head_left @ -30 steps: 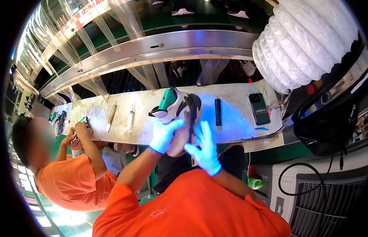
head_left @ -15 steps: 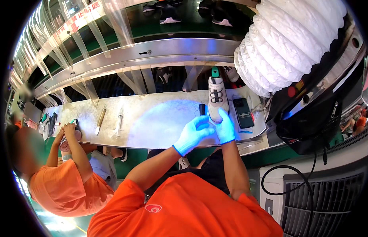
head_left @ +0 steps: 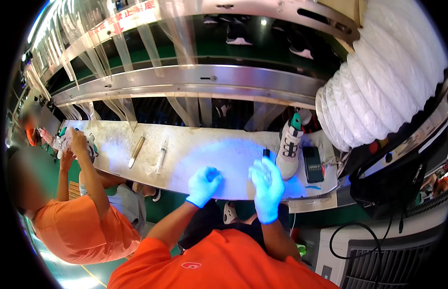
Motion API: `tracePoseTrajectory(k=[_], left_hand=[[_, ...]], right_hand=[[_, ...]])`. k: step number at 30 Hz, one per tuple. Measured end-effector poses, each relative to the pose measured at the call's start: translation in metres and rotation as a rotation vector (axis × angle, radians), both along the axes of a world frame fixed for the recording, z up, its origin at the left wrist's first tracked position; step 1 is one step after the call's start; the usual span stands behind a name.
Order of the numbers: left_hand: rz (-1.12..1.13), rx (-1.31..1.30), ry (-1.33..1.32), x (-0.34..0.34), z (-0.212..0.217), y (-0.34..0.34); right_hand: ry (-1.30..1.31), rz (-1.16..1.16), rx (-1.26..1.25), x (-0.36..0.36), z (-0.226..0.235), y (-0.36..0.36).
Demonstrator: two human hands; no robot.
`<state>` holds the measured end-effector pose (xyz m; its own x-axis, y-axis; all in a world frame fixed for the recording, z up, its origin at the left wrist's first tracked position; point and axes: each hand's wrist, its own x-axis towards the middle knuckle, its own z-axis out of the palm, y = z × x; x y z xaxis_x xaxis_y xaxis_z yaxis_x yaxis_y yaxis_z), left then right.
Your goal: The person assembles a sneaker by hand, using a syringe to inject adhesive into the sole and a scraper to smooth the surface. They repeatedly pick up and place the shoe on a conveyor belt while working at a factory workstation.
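Both my hands wear pale gloves lit blue. My left hand [head_left: 203, 186] hovers over the bench's front edge, its fingers loosely bent, with a gap to the thumb and nothing visible in it. My right hand [head_left: 267, 188] is raised to its right, fingers up and slightly bent, apparently holding nothing; a tan patch beside it is too unclear to name. Just beyond that hand a light grey sneaker [head_left: 287, 153] with dark lacing stands on the bench [head_left: 224, 159], toe toward me. A green piece [head_left: 295, 121] sticks out of its collar. Neither hand clearly grips the shoe.
A dark phone [head_left: 312, 164] lies right of the sneaker, a small black item [head_left: 266, 153] left of it. Farther left are a syringe [head_left: 162, 156] and a wooden-handled tool [head_left: 137, 151]. A white duct [head_left: 378, 77] hangs at right. A co-worker [head_left: 84, 216] handles a shoe at left.
My right hand has let go of the sneaker's toe and drawn back toward me. My left hand has moved away leftward. The view has shifted; the sneaker now stands alone.
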<state>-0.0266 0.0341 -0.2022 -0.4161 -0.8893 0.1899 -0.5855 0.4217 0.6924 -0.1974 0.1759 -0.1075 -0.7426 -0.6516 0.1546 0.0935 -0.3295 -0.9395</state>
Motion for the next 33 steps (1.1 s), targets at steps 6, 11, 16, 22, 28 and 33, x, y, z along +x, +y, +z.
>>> tracePoseTrajectory(k=[6,11,16,22,28,33], left_hand=[[-0.055,0.076,0.118,0.003,0.000,0.004],[-0.083,0.229,0.024,-0.008,0.021,-0.010],[-0.307,0.206,0.021,-0.047,0.040,-0.082],[-0.050,0.219,-0.291,-0.168,0.070,-0.241],[0.027,-0.087,-0.349,-0.223,-0.005,-0.316],[0.062,0.045,-0.169,-0.196,-0.007,-0.318]], right_hand=[[1.011,-0.536,-0.183,-0.087,0.147,-0.186],[1.378,-0.369,0.300,-0.160,0.201,-0.298],[1.310,-0.140,0.448,-0.161,0.207,-0.316],[1.377,-0.309,0.263,-0.171,0.190,-0.311],[1.427,-0.322,0.313,-0.168,0.188,-0.315],[1.422,-0.255,0.352,-0.166,0.194,-0.313]])
